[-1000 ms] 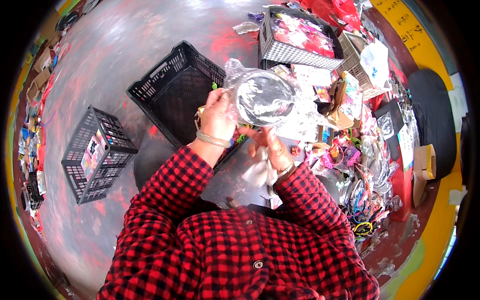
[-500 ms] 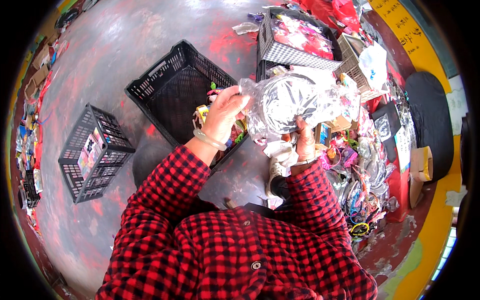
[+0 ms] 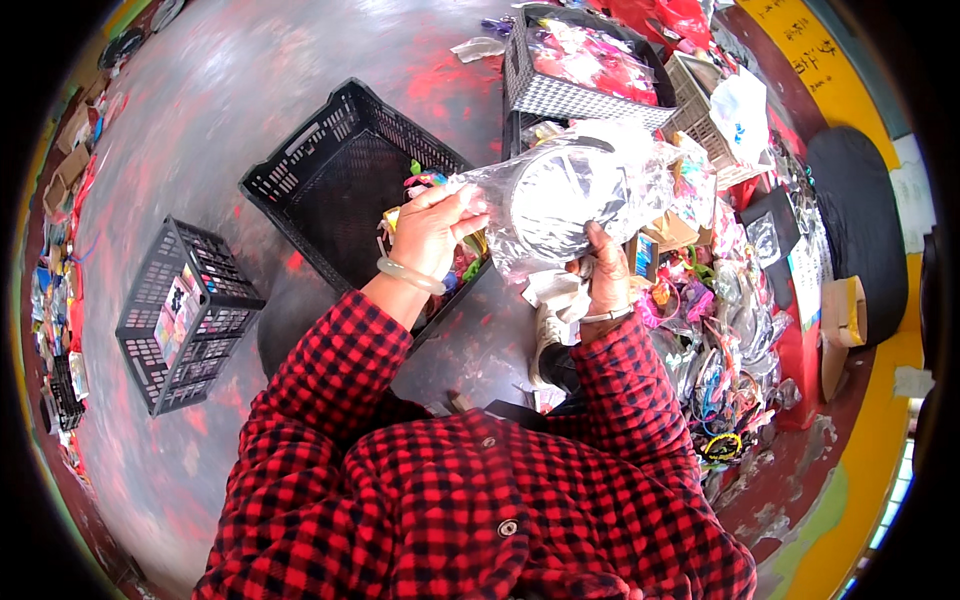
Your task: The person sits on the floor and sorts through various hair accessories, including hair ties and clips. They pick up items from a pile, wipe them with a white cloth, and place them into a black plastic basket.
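Note:
Between my two hands a clear plastic bag (image 3: 490, 215) is held up, stretched flat and shiny. Inside it lies a round thing (image 3: 570, 200) with a dark rim and pale, glaring middle; its kind cannot be made out. My left hand (image 3: 430, 232), a pale bangle at the wrist, pinches the bag's left edge between thumb and fingers. On the lower right side, my right hand (image 3: 606, 272) grips the bag with the thumb on top; its other fingers are mostly hidden beneath. A crumpled whitish piece (image 3: 556, 292) shows next to the right wrist.
A large black crate (image 3: 300, 170) stands beyond my left hand, colourful small goods in its near right corner. Farther left is a smaller black crate (image 3: 190, 315). A patterned basket (image 3: 580, 100) of pink-and-white packets sits at far right. Bagged hair accessories (image 3: 715, 370) heap along the right.
My left hand has shifted slightly left and down, its fingers now closed on the bag's edge. The bag is pulled tauter and flatter. My right hand keeps its grip.

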`<move>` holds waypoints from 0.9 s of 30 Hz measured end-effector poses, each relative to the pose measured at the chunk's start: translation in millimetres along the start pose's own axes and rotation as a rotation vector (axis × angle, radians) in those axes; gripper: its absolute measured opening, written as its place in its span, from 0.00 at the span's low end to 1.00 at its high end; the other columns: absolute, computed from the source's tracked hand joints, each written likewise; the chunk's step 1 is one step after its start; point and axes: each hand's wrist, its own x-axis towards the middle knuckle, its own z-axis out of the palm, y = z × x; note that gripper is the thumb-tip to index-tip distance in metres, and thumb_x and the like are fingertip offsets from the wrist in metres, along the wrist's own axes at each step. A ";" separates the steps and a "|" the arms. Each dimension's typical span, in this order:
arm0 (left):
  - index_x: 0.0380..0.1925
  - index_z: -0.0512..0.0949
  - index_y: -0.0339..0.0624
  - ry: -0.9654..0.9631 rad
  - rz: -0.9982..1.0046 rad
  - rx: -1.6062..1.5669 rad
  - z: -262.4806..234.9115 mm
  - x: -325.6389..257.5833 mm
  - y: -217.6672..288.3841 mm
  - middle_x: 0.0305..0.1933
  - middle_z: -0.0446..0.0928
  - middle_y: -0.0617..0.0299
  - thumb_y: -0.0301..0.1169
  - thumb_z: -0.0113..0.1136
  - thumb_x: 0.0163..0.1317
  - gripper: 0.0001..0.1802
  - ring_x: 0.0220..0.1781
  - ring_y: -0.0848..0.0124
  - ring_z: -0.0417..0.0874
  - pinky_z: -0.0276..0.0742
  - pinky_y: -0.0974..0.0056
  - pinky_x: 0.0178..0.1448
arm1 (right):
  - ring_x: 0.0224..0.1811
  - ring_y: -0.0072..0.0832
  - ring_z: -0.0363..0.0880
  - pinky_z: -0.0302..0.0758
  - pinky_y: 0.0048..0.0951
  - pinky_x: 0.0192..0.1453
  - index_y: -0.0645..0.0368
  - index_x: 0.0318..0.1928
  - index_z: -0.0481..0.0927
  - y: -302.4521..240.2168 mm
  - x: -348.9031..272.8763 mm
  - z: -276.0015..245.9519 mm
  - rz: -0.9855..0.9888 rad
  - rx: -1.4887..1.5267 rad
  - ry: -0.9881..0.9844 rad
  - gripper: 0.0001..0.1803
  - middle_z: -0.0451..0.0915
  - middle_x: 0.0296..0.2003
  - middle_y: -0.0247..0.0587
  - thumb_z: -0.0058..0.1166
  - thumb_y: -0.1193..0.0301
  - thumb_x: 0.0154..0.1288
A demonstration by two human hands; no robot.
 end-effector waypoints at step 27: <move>0.44 0.75 0.31 -0.423 0.230 0.489 1.0 -9.1 41.9 0.38 0.77 0.62 0.29 0.47 0.66 0.13 0.38 0.80 0.74 0.70 0.73 0.43 | 0.25 0.17 0.70 0.68 0.21 0.29 0.63 0.38 0.79 -0.6 4.0 -16.8 0.322 -1.002 -0.521 0.10 0.76 0.25 0.30 0.57 0.75 0.54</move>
